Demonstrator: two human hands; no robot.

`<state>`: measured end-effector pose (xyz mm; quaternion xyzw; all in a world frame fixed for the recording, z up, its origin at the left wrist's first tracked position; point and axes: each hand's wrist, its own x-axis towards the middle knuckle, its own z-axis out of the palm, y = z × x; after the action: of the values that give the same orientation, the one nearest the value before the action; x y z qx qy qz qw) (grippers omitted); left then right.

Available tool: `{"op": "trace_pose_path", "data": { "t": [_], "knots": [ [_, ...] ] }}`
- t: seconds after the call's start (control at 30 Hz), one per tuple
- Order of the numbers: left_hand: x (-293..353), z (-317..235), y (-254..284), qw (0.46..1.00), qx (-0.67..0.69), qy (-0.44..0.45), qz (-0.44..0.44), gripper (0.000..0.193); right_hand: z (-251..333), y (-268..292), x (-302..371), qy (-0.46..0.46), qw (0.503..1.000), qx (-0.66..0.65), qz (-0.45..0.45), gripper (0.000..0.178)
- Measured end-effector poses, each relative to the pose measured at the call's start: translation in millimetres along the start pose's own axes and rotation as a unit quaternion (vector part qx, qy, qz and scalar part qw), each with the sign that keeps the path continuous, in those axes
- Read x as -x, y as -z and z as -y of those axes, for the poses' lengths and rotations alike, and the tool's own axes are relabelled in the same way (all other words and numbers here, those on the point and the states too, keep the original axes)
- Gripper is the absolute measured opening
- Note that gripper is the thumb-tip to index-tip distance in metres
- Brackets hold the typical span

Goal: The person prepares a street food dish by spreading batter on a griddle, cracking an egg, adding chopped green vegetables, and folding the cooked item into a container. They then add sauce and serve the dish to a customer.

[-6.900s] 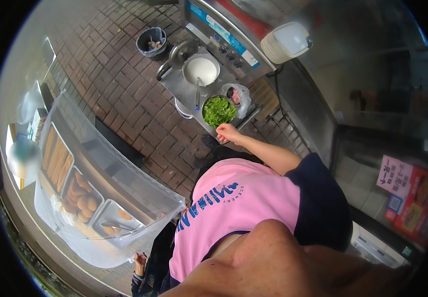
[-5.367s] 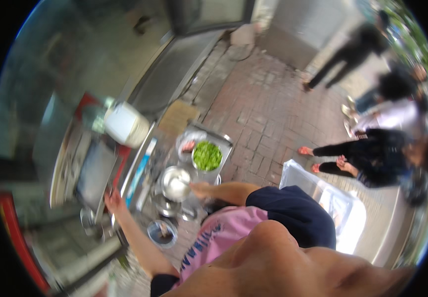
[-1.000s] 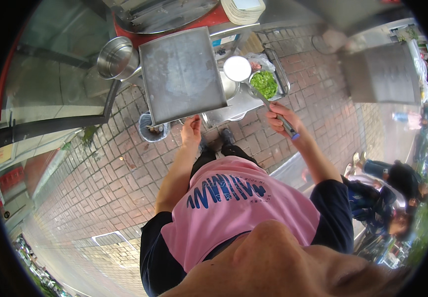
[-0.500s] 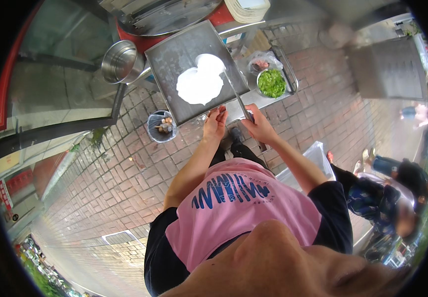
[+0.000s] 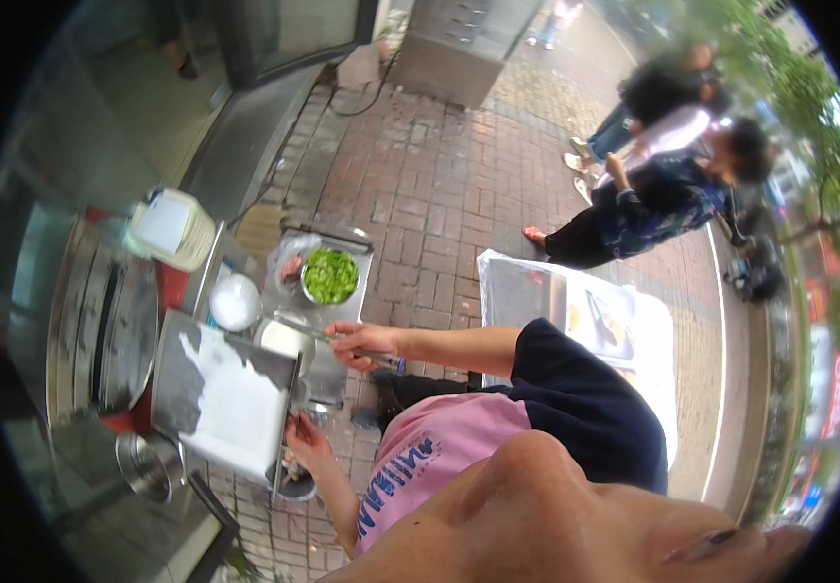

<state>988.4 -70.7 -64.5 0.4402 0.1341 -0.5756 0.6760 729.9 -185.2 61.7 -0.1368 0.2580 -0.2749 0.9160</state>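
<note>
My right hand is closed round the handle of a long metal ladle. Its far end lies over a round container of white batter; the ladle's bowl cannot be made out. At the near right edge of a square metal tray, my left hand has its fingers closed on the rim. White batter covers most of the tray in an uneven sheet, with bare metal along the far and left parts. Beyond my right hand stands a bowl of chopped green leaves, beside a clear bag of pinkish food.
A metal steamer-like unit stands left of the tray, with a stack of pale containers behind. A steel pot and a bin flank the tray's near side. A white-covered table and several people are at right.
My view has turned to the right. The batter has spread from a rounded patch to most of the tray. The ladle has moved off the tray to the batter container.
</note>
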Motion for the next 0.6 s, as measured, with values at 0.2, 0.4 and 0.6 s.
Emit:
{"op": "trace_pose_path", "data": {
  "t": [0.2, 0.4, 0.6],
  "knots": [
    [-34, -12, 59, 1.0, -0.028, 0.007, 0.004, 0.025, -45, 92, -54, 0.041, 0.941, 0.311, -0.126, 0.031],
    [6, -26, 14, 0.996, -0.004, 0.077, -0.053, 0.033, -100, 135, -111, 0.064, 0.832, 0.535, -0.131, 0.055],
    [-1, -41, 27, 0.993, 0.033, 0.113, -0.009, 0.042, -122, 136, -133, 0.026, 0.838, 0.506, -0.202, 0.06]
  ]
}}
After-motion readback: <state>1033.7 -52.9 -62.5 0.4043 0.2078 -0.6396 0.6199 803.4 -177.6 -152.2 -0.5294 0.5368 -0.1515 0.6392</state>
